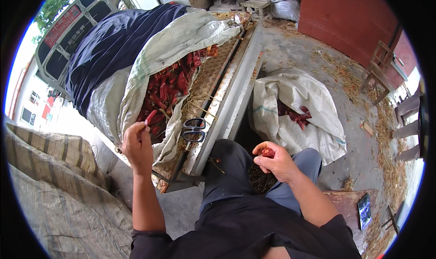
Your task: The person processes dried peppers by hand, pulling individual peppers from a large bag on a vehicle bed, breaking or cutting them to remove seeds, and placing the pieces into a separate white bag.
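Between thumb and fingers, my left hand (138,146) holds a dried red chili pepper (150,117) at the near edge of an open white woven sack (163,51). Many dried red chilies (167,88) fill that sack's mouth. My right hand (274,160) is curled around a dried red chili piece (267,152) above my lap; the fingers partly hide it. A pair of scissors (193,129) with dark handles lies on the rusty truck bed, its blades mostly hidden. Beyond my right hand, a second white woven sack (306,88) on the floor holds a few dark red chilies (296,116).
The metal side rail of the truck bed (231,98) runs between the two sacks. A wooden chair (378,71) stands at the right near a red metal panel (344,24). A phone (364,211) lies on a board at lower right. Another person's legs (407,129) show at the right rim.
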### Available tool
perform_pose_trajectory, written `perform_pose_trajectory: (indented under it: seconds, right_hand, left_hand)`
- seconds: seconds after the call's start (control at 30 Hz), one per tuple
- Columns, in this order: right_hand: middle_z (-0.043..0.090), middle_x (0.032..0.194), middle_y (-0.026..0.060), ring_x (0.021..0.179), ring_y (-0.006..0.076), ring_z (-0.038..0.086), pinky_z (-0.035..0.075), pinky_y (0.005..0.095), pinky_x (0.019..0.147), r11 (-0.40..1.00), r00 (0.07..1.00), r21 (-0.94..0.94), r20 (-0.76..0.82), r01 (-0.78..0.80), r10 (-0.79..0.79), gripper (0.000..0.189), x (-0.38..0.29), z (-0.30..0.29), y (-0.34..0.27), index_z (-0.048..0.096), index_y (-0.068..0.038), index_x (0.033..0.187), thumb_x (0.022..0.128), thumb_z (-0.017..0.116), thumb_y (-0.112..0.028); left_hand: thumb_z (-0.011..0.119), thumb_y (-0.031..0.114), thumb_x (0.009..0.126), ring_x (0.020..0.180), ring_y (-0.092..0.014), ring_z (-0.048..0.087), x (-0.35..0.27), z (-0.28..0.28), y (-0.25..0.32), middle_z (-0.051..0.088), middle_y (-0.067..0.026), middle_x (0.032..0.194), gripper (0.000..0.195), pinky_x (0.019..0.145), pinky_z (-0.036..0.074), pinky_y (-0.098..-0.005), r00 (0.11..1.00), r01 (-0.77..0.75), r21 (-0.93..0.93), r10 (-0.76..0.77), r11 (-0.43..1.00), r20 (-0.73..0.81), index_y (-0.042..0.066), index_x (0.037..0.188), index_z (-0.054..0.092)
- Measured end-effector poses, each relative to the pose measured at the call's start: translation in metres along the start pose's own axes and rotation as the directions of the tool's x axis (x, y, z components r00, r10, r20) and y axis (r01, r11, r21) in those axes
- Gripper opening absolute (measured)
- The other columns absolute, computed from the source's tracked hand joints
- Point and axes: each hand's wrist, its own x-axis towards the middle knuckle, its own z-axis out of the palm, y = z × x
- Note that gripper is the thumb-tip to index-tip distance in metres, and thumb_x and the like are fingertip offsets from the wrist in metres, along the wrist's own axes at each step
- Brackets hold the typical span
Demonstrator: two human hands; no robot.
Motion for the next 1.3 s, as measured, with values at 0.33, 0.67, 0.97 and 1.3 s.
perform_pose_trajectory:
  seconds: [0.33,0.67,0.97,1.3]
  right_hand:
    - [0.067,0.091,-0.0011,0.067,0.0043,0.057,0.047,0.0188,0.056,0.897,0.982,0.442,0.173,-0.009,-0.075,0.033,0.021,0.055,-0.021,0.067,-0.003,0.124,0.098,0.074,-0.023]
    - [0.069,0.091,0.0006,0.075,0.0118,0.067,0.051,0.0263,0.063,0.889,0.991,0.437,-0.074,0.136,-0.115,0.02,0.008,-0.003,-0.005,0.068,-0.009,0.101,0.097,0.076,-0.026]
    - [0.072,0.097,0.0071,0.084,0.0187,0.073,0.056,0.0285,0.067,0.908,0.997,0.412,-0.015,0.078,-0.078,0.02,0.004,-0.01,0.004,0.065,-0.007,0.102,0.099,0.073,-0.025]
    - [0.065,0.085,0.0009,0.068,0.0101,0.063,0.049,0.0257,0.059,0.919,0.999,0.392,-0.005,0.048,-0.051,0.016,0.013,-0.001,-0.002,0.066,-0.002,0.109,0.099,0.07,-0.013]
  left_hand:
    - [0.073,-0.01,0.077,0.095,-0.029,0.071,-0.085,0.047,0.134,0.072,-0.0131,0.103,0.026,0.082,0.059,-0.0361,0.877,-0.288,-0.425,0.415,0.858,0.242,0.003,0.098,0.068]
    - [0.065,0.006,0.085,0.122,-0.034,0.062,0.031,0.009,-0.021,0.067,-0.0132,0.132,0.038,0.104,0.049,-0.0436,0.826,-0.252,0.425,-0.036,0.869,0.563,0.006,0.123,0.068]
    - [0.073,0.015,0.086,0.118,-0.032,0.062,0.044,0.009,-0.028,0.067,-0.0104,0.119,0.028,0.097,0.05,-0.0441,0.722,-0.197,0.567,-0.273,0.8,0.635,0.012,0.115,0.073]
    - [0.072,-0.003,0.083,0.103,-0.031,0.069,0.031,0.013,0.021,0.069,-0.013,0.115,0.015,0.089,0.056,-0.0398,0.908,-0.397,0.124,0.37,0.909,0.195,0.004,0.096,0.074]
